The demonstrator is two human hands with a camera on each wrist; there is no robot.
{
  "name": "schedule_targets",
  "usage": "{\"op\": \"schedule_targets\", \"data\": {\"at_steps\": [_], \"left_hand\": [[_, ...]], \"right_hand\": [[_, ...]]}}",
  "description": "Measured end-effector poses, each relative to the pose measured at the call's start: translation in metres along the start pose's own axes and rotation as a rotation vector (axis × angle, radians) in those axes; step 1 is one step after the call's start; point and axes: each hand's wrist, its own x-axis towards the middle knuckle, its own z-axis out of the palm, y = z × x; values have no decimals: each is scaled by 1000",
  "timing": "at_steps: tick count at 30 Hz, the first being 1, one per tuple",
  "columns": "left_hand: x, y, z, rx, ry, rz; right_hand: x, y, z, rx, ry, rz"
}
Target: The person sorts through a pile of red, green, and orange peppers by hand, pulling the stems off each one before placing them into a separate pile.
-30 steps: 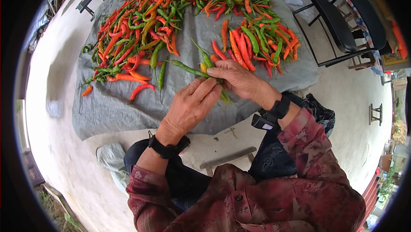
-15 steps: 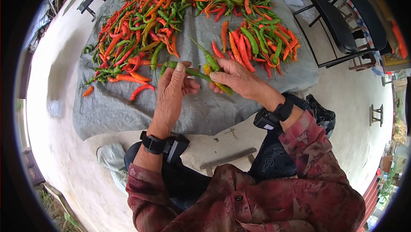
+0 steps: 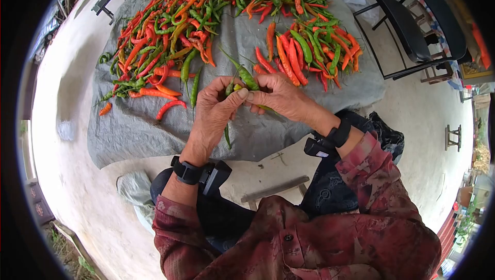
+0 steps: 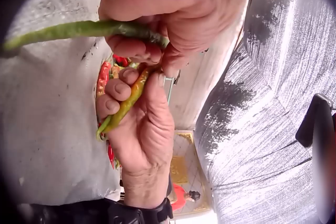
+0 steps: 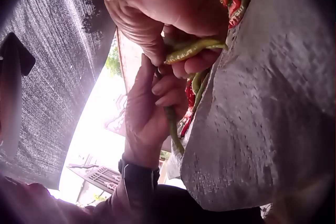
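Green chilli (image 4: 79, 28) gripped in L hand (image 3: 214, 112), yellow-green chilli (image 4: 128, 100) in R hand (image 3: 281, 97); hands touching above grey tarp (image 3: 134, 125).

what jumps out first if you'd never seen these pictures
The heap of red, orange and green chilli peppers spread over the grey woven sheet fills the upper part of the head view. Just below it, the left hand grips a long green chilli pepper and the right hand a yellow-green chilli pepper, fingertips meeting. A black metal chair stands at the upper right.
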Motion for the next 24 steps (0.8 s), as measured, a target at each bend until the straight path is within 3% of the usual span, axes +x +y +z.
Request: {"op": "schedule_targets", "data": {"at_steps": [6, 12, 19, 24], "left_hand": [[0, 4, -1, 68, 66, 64], [2, 5, 4, -119, 150, 57], [-1, 6, 5, 78, 97, 10], [-1, 8, 20, 89, 250, 104]], "right_hand": [[1, -2, 5, -23, 4, 3], [-5, -9, 14, -159, 4, -27], [-7, -4, 17, -208, -33, 15], [-2, -6, 28, -124, 39, -16]]}}
